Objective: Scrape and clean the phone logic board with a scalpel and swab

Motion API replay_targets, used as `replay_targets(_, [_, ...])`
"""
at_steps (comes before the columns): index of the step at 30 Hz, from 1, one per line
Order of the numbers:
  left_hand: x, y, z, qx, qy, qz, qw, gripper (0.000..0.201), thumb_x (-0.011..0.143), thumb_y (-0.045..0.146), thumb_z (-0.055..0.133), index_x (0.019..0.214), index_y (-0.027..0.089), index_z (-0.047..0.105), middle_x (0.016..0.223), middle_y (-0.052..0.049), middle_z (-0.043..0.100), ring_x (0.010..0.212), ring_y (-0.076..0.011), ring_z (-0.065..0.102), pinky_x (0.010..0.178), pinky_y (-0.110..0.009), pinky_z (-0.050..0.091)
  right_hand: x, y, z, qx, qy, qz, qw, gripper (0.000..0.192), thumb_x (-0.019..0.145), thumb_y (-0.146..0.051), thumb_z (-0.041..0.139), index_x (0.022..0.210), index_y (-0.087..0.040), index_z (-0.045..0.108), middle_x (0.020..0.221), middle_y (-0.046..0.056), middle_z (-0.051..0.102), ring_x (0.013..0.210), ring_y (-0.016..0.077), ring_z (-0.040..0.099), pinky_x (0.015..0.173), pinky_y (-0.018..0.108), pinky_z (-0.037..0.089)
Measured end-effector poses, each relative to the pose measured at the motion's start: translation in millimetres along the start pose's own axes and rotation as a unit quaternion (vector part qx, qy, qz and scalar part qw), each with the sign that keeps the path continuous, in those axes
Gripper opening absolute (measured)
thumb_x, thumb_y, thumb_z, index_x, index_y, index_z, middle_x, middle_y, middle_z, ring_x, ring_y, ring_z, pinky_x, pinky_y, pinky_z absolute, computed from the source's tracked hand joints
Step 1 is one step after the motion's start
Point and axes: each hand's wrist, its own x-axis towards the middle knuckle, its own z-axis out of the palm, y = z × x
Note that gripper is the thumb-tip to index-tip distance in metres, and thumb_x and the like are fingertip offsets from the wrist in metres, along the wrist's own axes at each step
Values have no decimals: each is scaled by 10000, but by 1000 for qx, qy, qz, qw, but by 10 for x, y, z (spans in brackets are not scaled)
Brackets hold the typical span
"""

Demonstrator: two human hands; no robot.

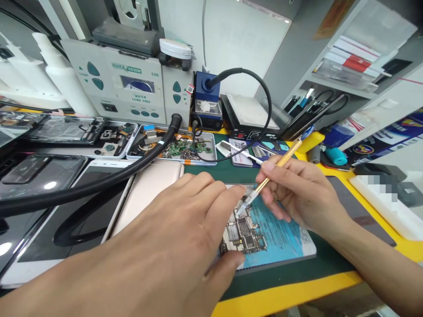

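My left hand (172, 229) lies flat over an opened phone, its fingertips pressing the top edge and its thumb at the lower edge beside the exposed circuit board (243, 233). The phone's blue inner surface (280, 233) shows to the right. My right hand (297, 193) grips a gold-handled blade tool (274, 169) like a pen. The tool's white tip touches the board's upper part, next to my left fingertips.
A thick black hose (99, 180) crosses phones at the left. A grey rework station (128, 83) stands at the back, with metal trays of parts (178, 149), a blue holder (206, 99) and a black heating plate (251, 116). The green mat (297, 268) meets a yellow edge (291, 295).
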Motion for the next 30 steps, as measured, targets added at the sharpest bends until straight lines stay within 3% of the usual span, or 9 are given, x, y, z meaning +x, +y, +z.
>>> replay_targets(8, [-30, -2, -16, -6, 8, 13, 1000, 458, 953, 284, 628, 1381, 217, 478, 1298, -88, 695, 1171, -311, 646, 901, -481, 544, -12, 0, -13, -16, -2, -2, 1000, 304, 933, -444, 809, 830, -169, 729, 594, 1, 690, 359, 75, 575, 307, 103, 386])
replay_targets(19, [30, 23, -21, -22, 1, 3, 1000, 330, 928, 298, 674, 1226, 162, 630, 1219, -112, 731, 1020, -325, 666, 861, -551, 574, -29, -16, -7, -61, 0, 8, 998, 329, 932, -481, 806, 850, -179, 709, 605, -23, 671, 361, 74, 571, 300, 113, 387])
replay_targets(30, [53, 39, -22, -9, 13, 0, 1000, 360, 903, 303, 702, 1219, 143, 641, 1172, -121, 749, 978, -332, 676, 829, -558, 585, -184, 57, 32, -122, 63, 1, 991, 386, 997, -546, 702, 858, -187, 709, 568, -8, 658, 385, 88, 570, 341, 142, 442])
